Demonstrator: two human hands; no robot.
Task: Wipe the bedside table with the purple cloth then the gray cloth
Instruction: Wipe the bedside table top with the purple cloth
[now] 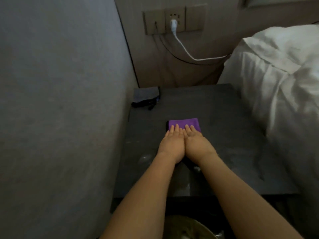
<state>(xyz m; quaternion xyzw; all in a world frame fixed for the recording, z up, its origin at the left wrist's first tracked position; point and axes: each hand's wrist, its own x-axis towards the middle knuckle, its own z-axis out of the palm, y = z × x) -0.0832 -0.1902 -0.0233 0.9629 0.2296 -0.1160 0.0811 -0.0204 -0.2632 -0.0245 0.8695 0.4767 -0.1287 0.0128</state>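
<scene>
While both flat, left hand (172,144), right hand (196,142) press purple cloth (183,123)

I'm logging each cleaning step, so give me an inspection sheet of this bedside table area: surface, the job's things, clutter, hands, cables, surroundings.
Surface: dark bedside table, with pale smudges near its front edge.
Job's things: purple cloth lies flat mid-table; gray cloth sits folded at the far left corner.
Clutter: a dark item lies against the gray cloth; too dim to identify.
Hands: left hand and right hand side by side, straight fingers pressing on the purple cloth.
Cables: white cable runs from the wall socket toward the bed.
Surroundings: gray wall to the left, white bedding to the right.
</scene>
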